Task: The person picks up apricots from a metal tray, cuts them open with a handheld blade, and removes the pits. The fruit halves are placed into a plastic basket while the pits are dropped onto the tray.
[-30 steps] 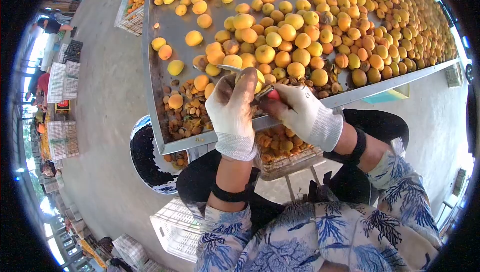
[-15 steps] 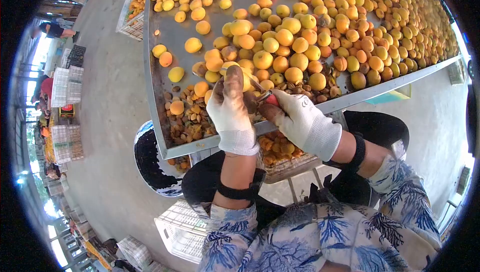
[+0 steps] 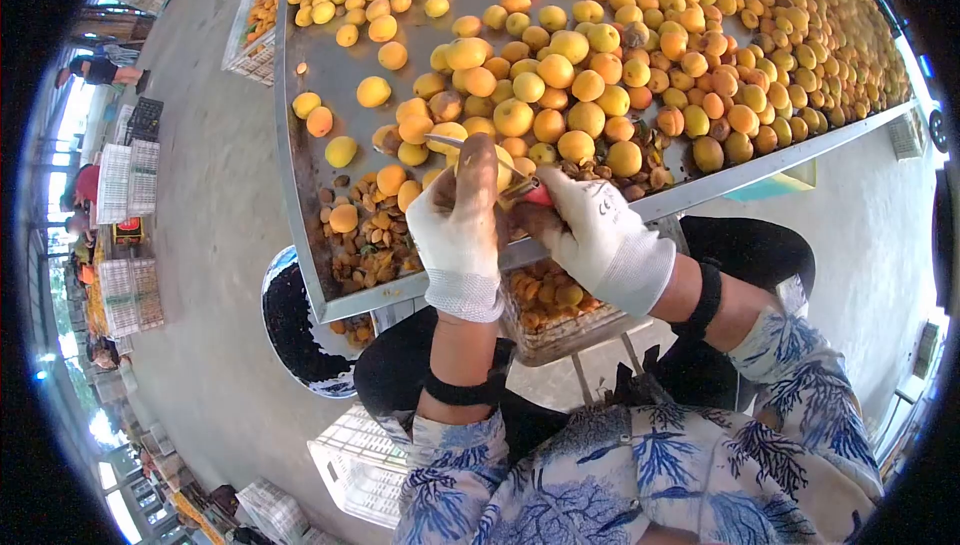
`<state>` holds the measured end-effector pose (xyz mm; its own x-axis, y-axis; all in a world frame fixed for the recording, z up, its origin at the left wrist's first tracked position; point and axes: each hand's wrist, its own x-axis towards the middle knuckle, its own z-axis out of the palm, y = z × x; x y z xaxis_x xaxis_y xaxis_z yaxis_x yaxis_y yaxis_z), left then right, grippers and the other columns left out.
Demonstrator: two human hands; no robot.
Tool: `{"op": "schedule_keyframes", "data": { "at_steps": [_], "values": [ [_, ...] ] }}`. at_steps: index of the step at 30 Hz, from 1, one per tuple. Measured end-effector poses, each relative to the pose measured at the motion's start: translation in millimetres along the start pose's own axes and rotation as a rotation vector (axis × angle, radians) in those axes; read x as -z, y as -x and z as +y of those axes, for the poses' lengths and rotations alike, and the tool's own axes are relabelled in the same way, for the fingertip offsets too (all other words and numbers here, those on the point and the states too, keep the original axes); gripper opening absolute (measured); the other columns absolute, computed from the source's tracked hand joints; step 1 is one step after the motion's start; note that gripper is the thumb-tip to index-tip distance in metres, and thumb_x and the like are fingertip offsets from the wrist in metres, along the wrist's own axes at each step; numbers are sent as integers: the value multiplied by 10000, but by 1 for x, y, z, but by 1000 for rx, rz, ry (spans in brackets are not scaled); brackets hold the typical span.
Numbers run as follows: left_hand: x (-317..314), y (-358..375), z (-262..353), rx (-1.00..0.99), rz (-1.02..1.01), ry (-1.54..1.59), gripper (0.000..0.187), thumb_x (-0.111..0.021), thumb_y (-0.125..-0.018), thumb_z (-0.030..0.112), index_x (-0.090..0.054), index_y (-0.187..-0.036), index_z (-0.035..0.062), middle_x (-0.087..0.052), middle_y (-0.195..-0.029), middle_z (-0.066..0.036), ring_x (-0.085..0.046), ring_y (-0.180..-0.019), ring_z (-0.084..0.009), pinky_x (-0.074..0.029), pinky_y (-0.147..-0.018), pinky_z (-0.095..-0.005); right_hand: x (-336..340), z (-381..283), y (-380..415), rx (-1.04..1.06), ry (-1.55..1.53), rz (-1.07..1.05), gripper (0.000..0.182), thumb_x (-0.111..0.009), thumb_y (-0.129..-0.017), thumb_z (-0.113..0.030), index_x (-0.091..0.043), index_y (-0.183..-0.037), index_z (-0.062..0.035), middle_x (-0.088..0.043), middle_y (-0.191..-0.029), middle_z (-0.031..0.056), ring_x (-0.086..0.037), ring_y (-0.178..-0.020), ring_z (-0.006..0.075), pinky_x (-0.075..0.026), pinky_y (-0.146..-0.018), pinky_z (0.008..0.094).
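Observation:
My left hand [image 3: 458, 230], in a stained white glove, grips a yellow apricot [image 3: 503, 166] over the near edge of the metal table [image 3: 330, 85]. My right hand [image 3: 598, 235], also gloved, holds a small knife with a red handle [image 3: 536, 194], its blade [image 3: 445, 140] passing through the apricot and sticking out to the left. Both hands meet just above a heap of apricot pits [image 3: 370, 240] on the table's near corner.
Several whole apricots [image 3: 620, 55] cover most of the table. A crate of cut apricot halves [image 3: 555, 305] sits under the table edge by my knees. A dark round basin [image 3: 295, 320] stands on the floor at left. White crates [image 3: 355, 460] and other people [image 3: 95, 70] are around.
Both hands have stayed together on the apricot and knife, shifting slightly; the blade tip shows again to the left of the fruit, as it did a second ago.

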<state>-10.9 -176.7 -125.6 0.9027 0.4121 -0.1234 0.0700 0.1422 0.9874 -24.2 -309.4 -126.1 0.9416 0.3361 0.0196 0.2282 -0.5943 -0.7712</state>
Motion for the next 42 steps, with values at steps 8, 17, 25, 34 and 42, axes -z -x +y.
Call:
{"op": "schedule_keyframes", "data": {
  "at_steps": [8,17,25,34,42],
  "values": [
    [14,-1,7,158,-101,154,268,-711,-870,252,-674,-848,-13,-583,-709,34,-457,-577,-18,-320,-495,-189,3,-3,-4,-204,-708,-300,273,-559,-955,-239,-624,-1045,10,-647,-813,83,-580,-762,96,-480,-683,284],
    [16,-7,-5,61,-178,23,420,-573,-949,320,-620,-1123,-60,-644,-998,-67,-580,-857,-113,-472,-754,-272,10,-5,-8,-162,-316,-206,220,-568,-944,-212,-604,-1002,-2,-627,-716,77,-632,-610,152,-487,-543,300],
    [10,-11,-8,218,-23,99,591,-478,-965,495,-550,-1262,-11,-639,-1101,-89,-633,-896,-166,-510,-761,-303,-17,6,-3,11,-16,32,251,-607,-882,-148,-503,-1052,3,-633,-770,197,-638,-770,401,-493,-631,442],
    [18,-8,12,315,-103,46,539,-510,-941,507,-584,-1182,31,-659,-1027,-81,-650,-812,-165,-522,-676,-301,-18,2,-5,36,-65,69,265,-615,-856,-182,-458,-1005,-29,-619,-774,228,-630,-787,411,-488,-627,482],
    [20,-13,-3,262,-170,121,553,-433,-979,491,-561,-1209,5,-650,-1079,-99,-640,-917,-191,-516,-782,-325,-5,1,-7,-37,-108,-51,221,-614,-854,-181,-498,-965,-29,-624,-770,216,-629,-788,408,-489,-649,474]
  ]
}}
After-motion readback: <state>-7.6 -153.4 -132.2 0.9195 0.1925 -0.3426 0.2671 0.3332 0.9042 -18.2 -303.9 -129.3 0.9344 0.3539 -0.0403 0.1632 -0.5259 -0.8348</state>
